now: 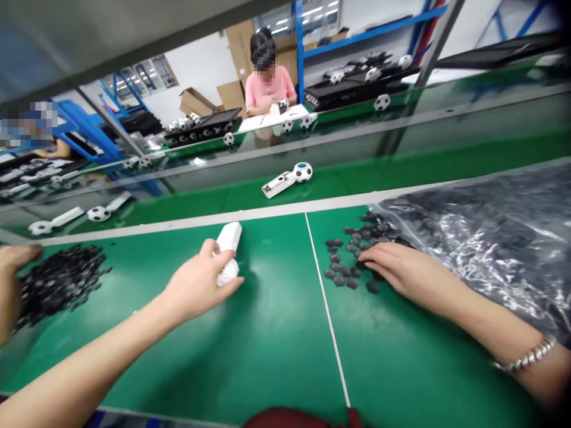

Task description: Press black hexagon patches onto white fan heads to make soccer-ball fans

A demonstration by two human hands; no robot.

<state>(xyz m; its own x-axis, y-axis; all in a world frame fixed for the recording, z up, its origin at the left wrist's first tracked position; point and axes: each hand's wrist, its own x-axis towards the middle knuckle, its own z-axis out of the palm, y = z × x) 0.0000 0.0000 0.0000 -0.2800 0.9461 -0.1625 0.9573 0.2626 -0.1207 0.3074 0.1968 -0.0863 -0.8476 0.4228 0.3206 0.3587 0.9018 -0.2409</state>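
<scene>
My left hand is closed around a white plastic piece with a rounded ball end and a flat, bar-shaped end, held just over the green work surface. Its thumb and fingers grip the ball end, and the bar end points away from me. To the right, my right hand reaches into a spread of small black patches. The fingers are pressed together, and their tips touch the patches. Whether a patch is pinched between them is hidden.
A large clear plastic bag of black pieces lies at right. Another person's hand is over a black pile at left. A conveyor belt beyond carries a soccer-ball assembly. A person in pink sits opposite.
</scene>
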